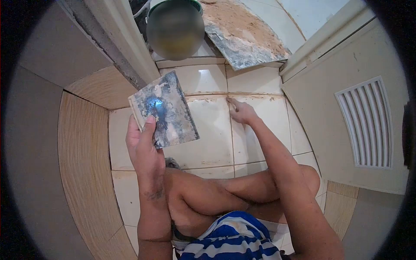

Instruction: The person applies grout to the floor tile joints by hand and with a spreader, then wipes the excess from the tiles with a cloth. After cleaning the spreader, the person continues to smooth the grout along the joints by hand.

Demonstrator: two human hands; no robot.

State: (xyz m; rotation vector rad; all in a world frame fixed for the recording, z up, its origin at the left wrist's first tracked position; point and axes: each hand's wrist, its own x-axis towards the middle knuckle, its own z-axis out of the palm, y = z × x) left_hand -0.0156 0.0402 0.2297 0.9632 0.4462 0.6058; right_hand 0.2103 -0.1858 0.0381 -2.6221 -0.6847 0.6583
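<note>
A rectangular tile piece (175, 113), smeared with grey and pale residue, is held up in my left hand (146, 145), the thumb on its face and the fingers behind it. My right hand (242, 112) reaches down to the tiled floor (203, 149), with a fingertip at the crossing of two brownish joint lines. Its other fingers look curled in, and nothing shows in them. Crumbly residue runs along the cross joint.
A blurred round bucket (175, 30) stands beyond the doorway at the top. Beside it a board (251, 50) bears reddish-brown powder. A door with a vent grille (366, 123) is at the right; a door frame (125, 39) rises at the left. My crossed legs are below.
</note>
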